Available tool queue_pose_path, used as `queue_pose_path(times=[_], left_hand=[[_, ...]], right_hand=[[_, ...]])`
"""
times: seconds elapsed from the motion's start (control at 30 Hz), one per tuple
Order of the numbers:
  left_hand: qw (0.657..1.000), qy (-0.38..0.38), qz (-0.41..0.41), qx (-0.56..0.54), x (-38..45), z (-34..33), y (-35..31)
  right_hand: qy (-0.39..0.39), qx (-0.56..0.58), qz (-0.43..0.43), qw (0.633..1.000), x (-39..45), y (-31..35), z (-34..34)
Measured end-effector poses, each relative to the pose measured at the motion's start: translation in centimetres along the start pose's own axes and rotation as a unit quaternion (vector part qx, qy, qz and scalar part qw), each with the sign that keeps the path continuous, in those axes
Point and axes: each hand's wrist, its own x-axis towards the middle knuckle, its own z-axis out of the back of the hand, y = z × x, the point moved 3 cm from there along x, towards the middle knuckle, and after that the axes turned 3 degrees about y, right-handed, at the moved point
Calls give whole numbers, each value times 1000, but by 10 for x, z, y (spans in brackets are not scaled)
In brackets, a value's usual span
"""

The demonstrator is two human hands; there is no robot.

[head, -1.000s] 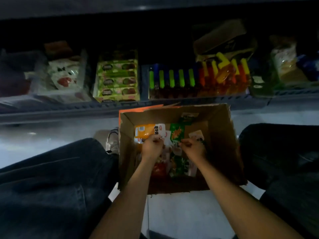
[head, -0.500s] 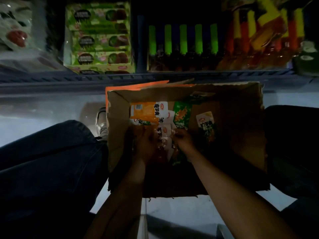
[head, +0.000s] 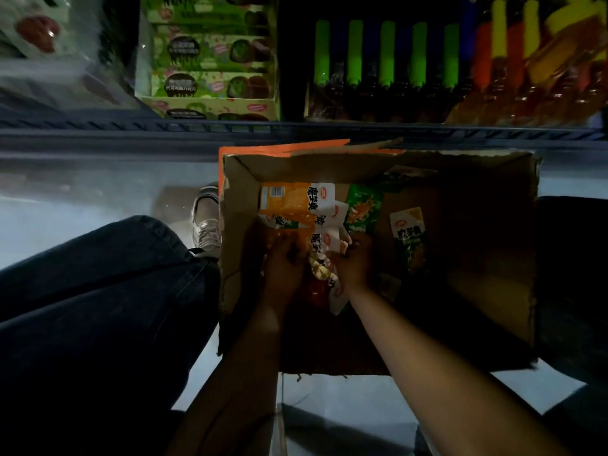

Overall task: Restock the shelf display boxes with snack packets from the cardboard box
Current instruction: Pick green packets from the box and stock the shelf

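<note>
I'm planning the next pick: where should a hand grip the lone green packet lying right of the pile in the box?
Pinch the green packet by its pale top end, coming from above: it lies flat and apart, no neighbours crowding it.

My cardboard box (head: 487,324) sits open on the pale floor (head: 82,199), right against the front edge of the low shelf (head: 197,133). My shoe (head: 206,218) rests on the floor just beside the box's left wall. On the shelf stand a green display box (head: 210,57), a row of green-topped packets (head: 385,54), and orange and yellow ones (head: 513,47) to their right.
</note>
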Motion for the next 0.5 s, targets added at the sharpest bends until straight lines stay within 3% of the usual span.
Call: queue_pose_path(times=[0.13,0.27,0.5], left_hand=[[999,-33,3,-35,-5,4,-9],[999,-6,-6,-39,-5,4,-20],[995,27,-43,89,-3,4,-60]], right_hand=[[31,10,-45,998,-4,5,-2],[70,17,-60,996,-4,22,19],[100,-130,31,986,5,65,78]])
